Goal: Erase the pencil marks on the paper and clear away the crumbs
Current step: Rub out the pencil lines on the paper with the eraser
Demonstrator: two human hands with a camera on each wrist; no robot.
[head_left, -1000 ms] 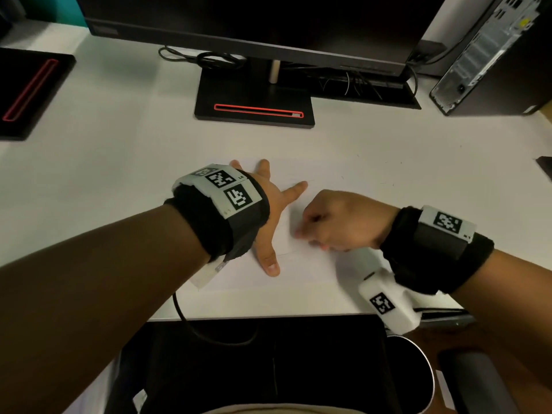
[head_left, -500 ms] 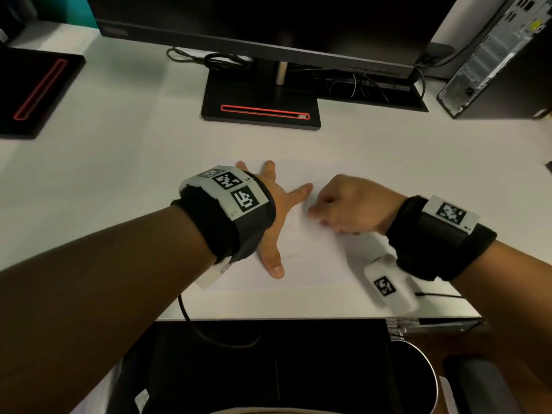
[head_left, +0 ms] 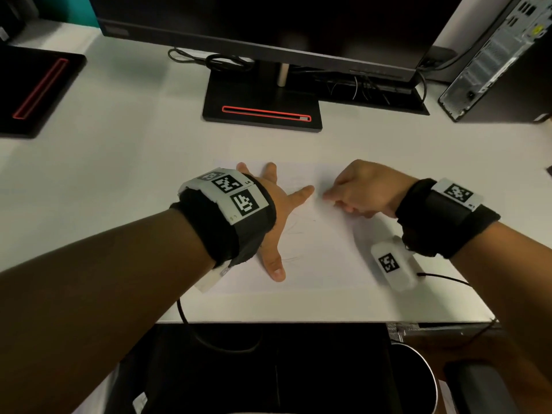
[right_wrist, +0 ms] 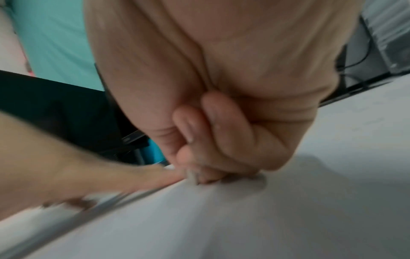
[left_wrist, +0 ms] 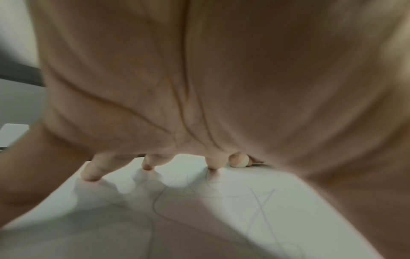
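Observation:
A white sheet of paper (head_left: 322, 264) lies on the white desk, with faint pencil marks (head_left: 294, 232) near its middle; the marks (left_wrist: 261, 206) show more clearly in the left wrist view. My left hand (head_left: 283, 213) is spread flat on the sheet and presses it down, with the fingertips (left_wrist: 91, 175) on the paper. My right hand (head_left: 327, 197) is curled, knuckles up, just right of the left index fingertip. It pinches a small whitish eraser (right_wrist: 192, 175) against the paper. The eraser is mostly hidden by the fingers.
A monitor stand (head_left: 263, 109) and cables (head_left: 215, 59) sit behind the paper. A computer tower (head_left: 493, 61) stands at the back right and a black pad (head_left: 33, 88) at the back left. The desk's front edge (head_left: 298, 321) is close, with a metal bin (head_left: 418, 380) below it.
My right hand has slid away from me across the paper, from beside the left thumb to beside the left index fingertip. The left hand has stayed flat in place.

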